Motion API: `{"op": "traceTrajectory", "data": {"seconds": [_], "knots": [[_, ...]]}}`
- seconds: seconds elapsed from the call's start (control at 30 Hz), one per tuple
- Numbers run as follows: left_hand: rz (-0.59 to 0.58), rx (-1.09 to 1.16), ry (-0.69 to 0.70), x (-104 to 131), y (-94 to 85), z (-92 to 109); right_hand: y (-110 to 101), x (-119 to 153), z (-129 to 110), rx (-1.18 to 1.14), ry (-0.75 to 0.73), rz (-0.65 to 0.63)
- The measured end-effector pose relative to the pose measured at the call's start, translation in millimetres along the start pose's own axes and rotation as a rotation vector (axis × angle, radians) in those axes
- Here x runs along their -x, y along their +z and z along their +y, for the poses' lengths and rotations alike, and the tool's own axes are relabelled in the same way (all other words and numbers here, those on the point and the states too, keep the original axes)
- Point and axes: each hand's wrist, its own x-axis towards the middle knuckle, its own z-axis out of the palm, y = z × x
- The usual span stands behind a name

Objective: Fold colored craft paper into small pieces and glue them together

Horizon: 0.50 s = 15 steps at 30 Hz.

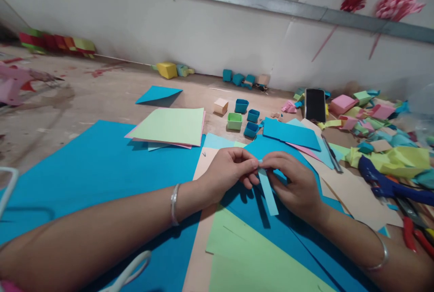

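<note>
A narrow light-blue paper strip (pixel 268 193) hangs down between my two hands, its upper end pinched at the fingertips. My left hand (pixel 233 168) grips that upper end between thumb and forefinger. From the other side, the fingers of my right hand (pixel 293 179) close on the same end, which they partly hide. Beneath the hands lie large blue sheets (pixel 152 161) and light-green paper (pixel 257 251). Just beyond them stand small open paper boxes, among them a green one (pixel 234 121) and a blue one (pixel 251 129).
A blue hot glue gun (pixel 389 186), red-handled pliers (pixel 412 233) and a utility knife (pixel 332 154) lie at right. Behind are a phone (pixel 315 105) and a heap of paper scraps (pixel 369 120). A pink glue gun (pixel 15 82) sits far left. Stacked green paper (pixel 169 127) lies left of the boxes.
</note>
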Motion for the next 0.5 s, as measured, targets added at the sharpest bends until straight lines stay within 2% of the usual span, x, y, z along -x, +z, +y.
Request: {"op": "traceTrajectory", "data": {"seconds": [0.2,0.33,0.5], "knots": [[-0.003,0.018,-0.028,-0.8,-1.0,-1.8,0.3,0.0,-0.7,0.053,-0.013,0.022],[-0.014,0.042,-0.023,-2.0,-1.1,-2.4,1.8,-0.4,-4.7,-0.073,0.145,0.047],[-0.034,0.023,-0.036,-1.8,-0.5,-2.7,7.2,-0.8,-8.7,-0.297,0.432,0.112]]}}
